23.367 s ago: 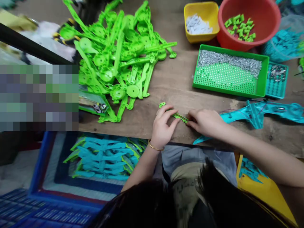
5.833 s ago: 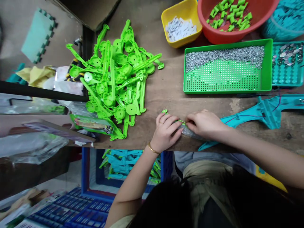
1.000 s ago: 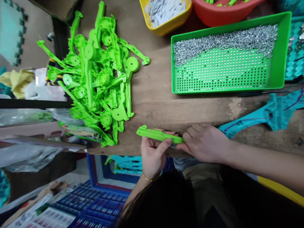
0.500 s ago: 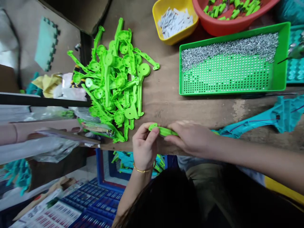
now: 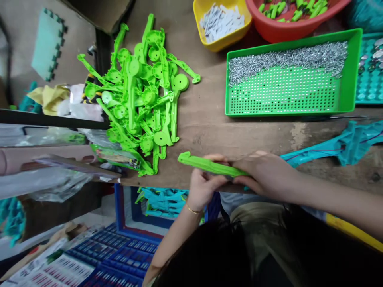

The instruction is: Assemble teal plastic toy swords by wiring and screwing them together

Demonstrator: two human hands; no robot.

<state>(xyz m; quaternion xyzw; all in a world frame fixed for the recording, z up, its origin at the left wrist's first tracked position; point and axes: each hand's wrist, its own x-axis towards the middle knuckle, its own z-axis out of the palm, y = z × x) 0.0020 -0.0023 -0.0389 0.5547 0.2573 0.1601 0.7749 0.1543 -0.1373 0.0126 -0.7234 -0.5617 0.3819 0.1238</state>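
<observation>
Both hands grip one long green plastic part (image 5: 206,164), held level over the table's front edge. My left hand (image 5: 206,182) is closed around its middle from below, thumb along the near side. My right hand (image 5: 260,171) is wrapped over the right end and hides it. The left end sticks out free and has a small hooked tip. To the left lies a heap of similar green plastic parts (image 5: 131,95), arm-shaped with round ends. A long turquoise plastic part (image 5: 326,148) rests on the table just beyond my right wrist.
A green perforated tray (image 5: 348,79) of small metal screws stands at the right back. Behind it are a yellow bowl (image 5: 220,47) of white strips and a red basin (image 5: 287,34) of small green pieces. Below the edge, a blue crate (image 5: 119,207) holds turquoise and green parts.
My left hand has slid right along the green part, from its left end to its middle. More of the left end now shows. The view has shifted slightly.
</observation>
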